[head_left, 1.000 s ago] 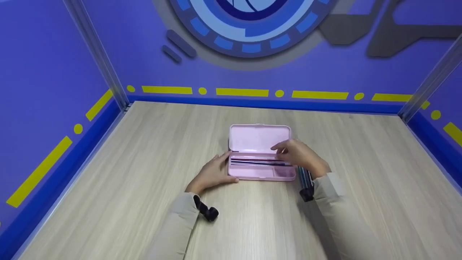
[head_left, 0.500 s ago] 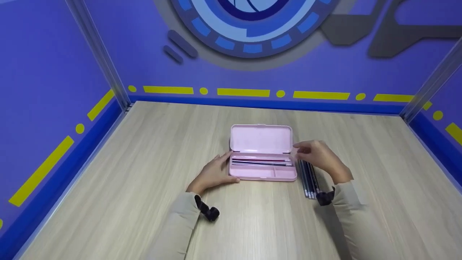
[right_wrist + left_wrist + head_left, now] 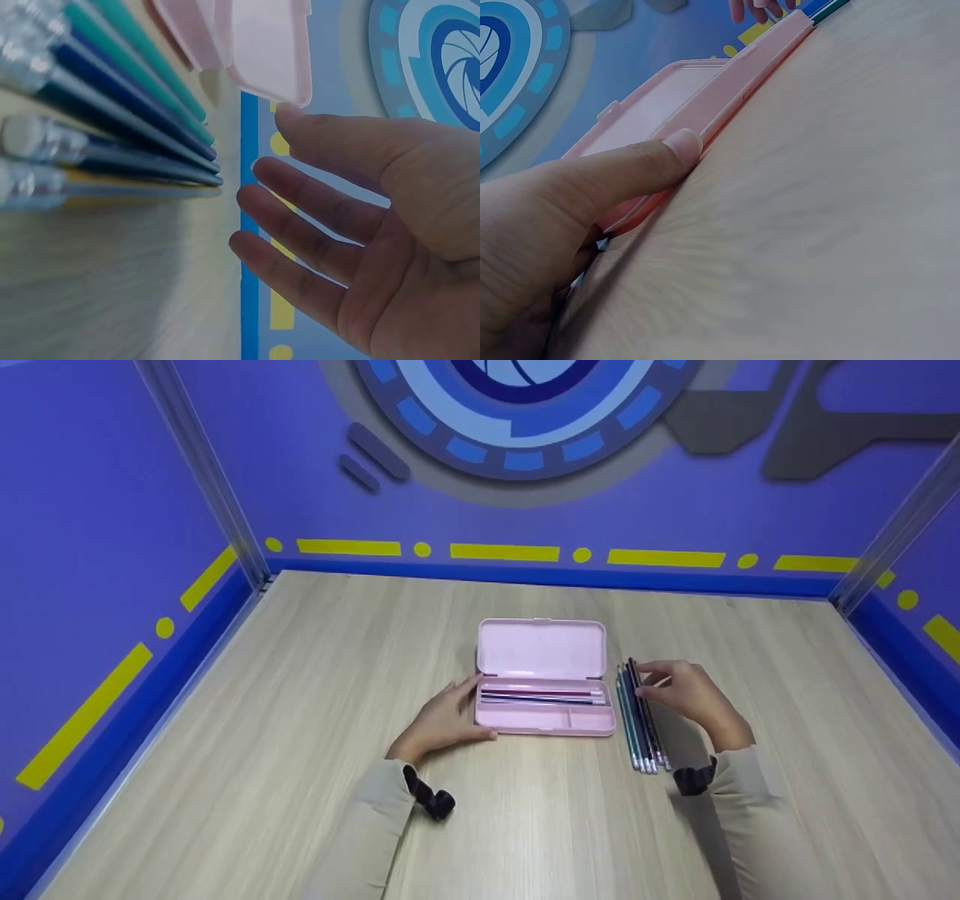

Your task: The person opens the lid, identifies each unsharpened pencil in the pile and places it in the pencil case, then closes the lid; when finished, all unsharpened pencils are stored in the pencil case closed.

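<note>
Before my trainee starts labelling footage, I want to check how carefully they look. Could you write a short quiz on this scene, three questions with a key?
1. What is the left hand touching? A) a ruler; B) the pink case; C) a cup.
2. True or false: the case's lid is open.
3. Fill the gap: in the head view, the loose pencils lie to the ____ of the case.

Key: 1. B; 2. true; 3. right.
</note>
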A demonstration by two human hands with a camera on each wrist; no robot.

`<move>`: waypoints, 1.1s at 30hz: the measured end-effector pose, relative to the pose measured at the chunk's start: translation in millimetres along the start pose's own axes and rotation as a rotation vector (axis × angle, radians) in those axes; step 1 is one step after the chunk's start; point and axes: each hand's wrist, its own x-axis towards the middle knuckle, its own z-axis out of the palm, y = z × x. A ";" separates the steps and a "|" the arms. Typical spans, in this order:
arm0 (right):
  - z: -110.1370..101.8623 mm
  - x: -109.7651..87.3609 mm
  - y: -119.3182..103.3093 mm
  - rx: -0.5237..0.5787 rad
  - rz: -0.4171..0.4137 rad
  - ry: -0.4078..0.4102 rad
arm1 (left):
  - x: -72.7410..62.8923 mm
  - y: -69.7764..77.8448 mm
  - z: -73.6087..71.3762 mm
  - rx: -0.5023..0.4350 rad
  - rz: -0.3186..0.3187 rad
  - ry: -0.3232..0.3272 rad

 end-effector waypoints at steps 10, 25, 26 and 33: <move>-4.2 -6.2 11.1 -0.014 0.020 -0.031 | 3.3 1.3 0.4 0.011 0.035 0.001; 3.4 -6.0 21.5 0.003 0.137 -0.150 | -5.4 -2.0 3.1 -0.027 -0.012 0.006; 3.8 -6.0 22.0 0.003 0.138 -0.148 | -5.5 -2.0 3.4 -0.027 -0.014 0.006; 5.5 -5.4 22.6 0.047 0.164 -0.119 | -1.1 -0.1 0.3 -0.012 0.005 0.009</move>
